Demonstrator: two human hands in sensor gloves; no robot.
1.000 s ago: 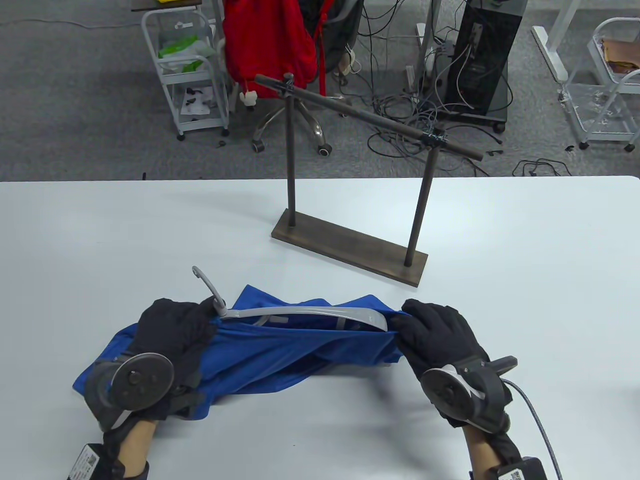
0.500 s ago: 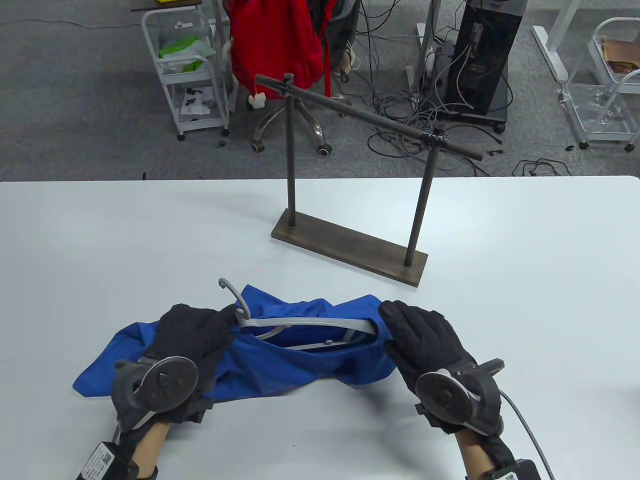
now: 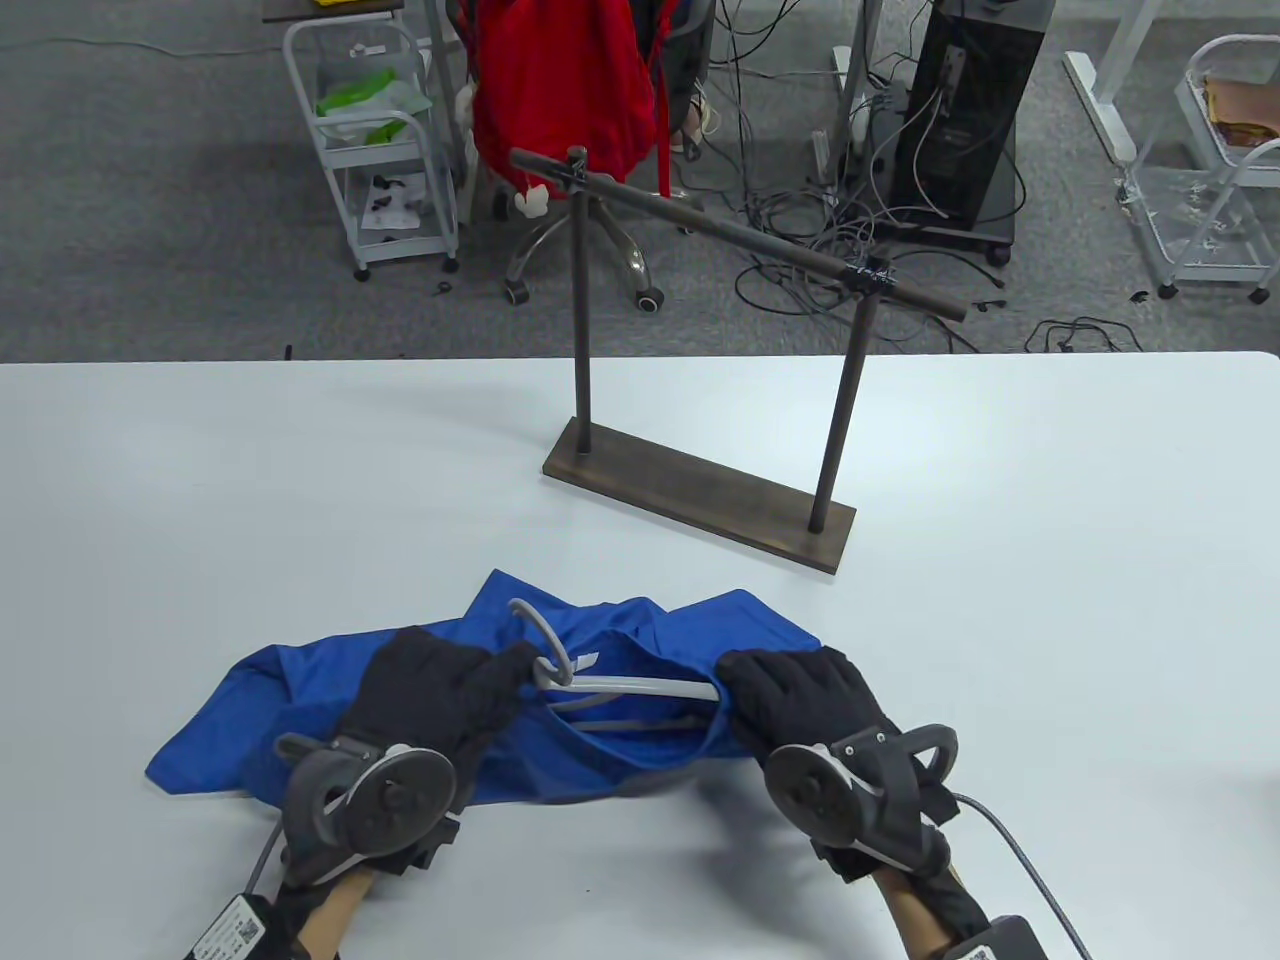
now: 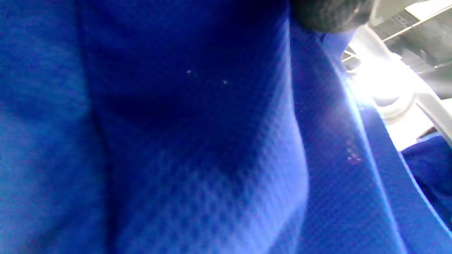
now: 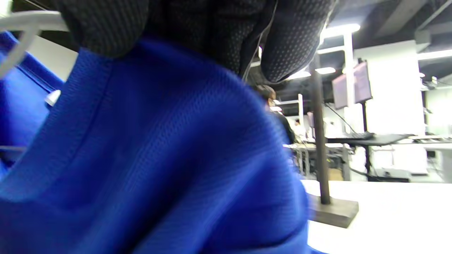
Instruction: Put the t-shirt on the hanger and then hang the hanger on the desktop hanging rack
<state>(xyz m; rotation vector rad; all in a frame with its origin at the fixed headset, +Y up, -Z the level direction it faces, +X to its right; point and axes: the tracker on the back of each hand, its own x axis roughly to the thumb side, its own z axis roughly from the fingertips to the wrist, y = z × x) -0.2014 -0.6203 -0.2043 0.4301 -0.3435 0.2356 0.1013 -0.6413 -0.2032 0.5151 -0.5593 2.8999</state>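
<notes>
A blue t-shirt (image 3: 330, 690) lies bunched on the near part of the white table (image 3: 200, 480). A grey plastic hanger (image 3: 630, 686) is partly inside it, with its hook (image 3: 535, 625) sticking out over the cloth. My left hand (image 3: 440, 690) grips the hanger at the base of the hook together with shirt fabric. My right hand (image 3: 790, 685) pinches the shirt's edge (image 5: 169, 148) by the hanger's right arm. Blue cloth (image 4: 176, 141) fills the left wrist view. The dark metal desktop rack (image 3: 700, 500) stands behind the shirt, its bar (image 3: 740, 235) bare.
The rack's right post and base (image 5: 326, 204) show close by in the right wrist view. Beyond the table's far edge are a chair draped in red cloth (image 3: 560, 80), a white cart (image 3: 375, 140), cables and a black computer tower (image 3: 965, 110).
The hanger has slid rightwards and deeper into the shirt; less of its arm shows. Both hands moved nearer each other and towards me, the right drawing the fabric leftwards over the hanger.
</notes>
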